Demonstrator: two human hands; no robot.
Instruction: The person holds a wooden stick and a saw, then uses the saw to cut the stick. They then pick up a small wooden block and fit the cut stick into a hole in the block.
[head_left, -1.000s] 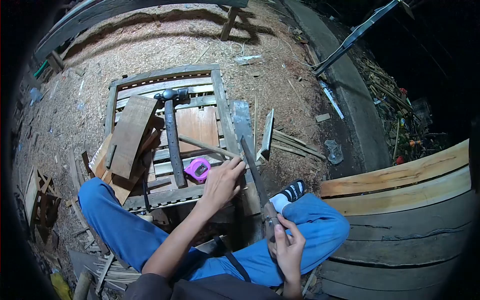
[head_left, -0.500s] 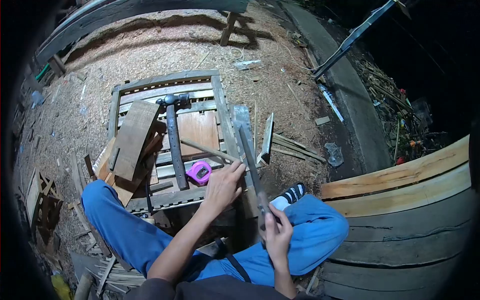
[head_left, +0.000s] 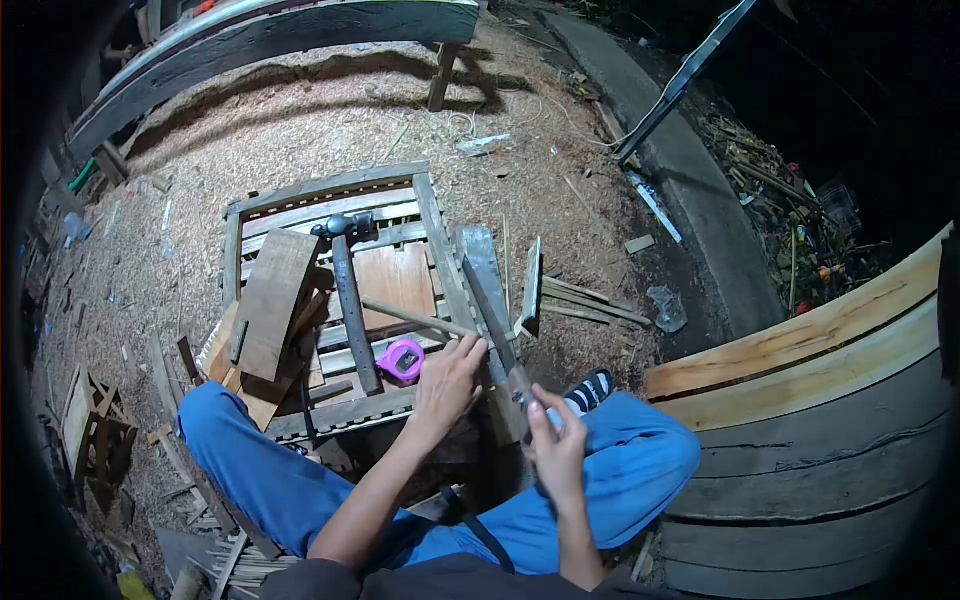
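Stick [head_left: 410,313], extending over the slatted frame [head_left: 434,222], its near end grasped in the left hand [head_left: 447,388]; blade [head_left: 488,306] beside that end, its handle [head_left: 522,388] gripped by the right hand [head_left: 558,447]. Whether edge and wood touch cannot be told. The step in hand appears to be trimming the stick; a further stroke would call for a steady left hold, fingertips off the edge. Left of the blade, the tape [head_left: 402,360] and hammer [head_left: 354,320] lie on the frame, a board [head_left: 270,305] farther left. Rightward, a leaning offcut [head_left: 530,285] and the sandal [head_left: 592,388] narrow the blade's sweep; wider room opens over shaving-strewn ground [head_left: 550,195] ahead.
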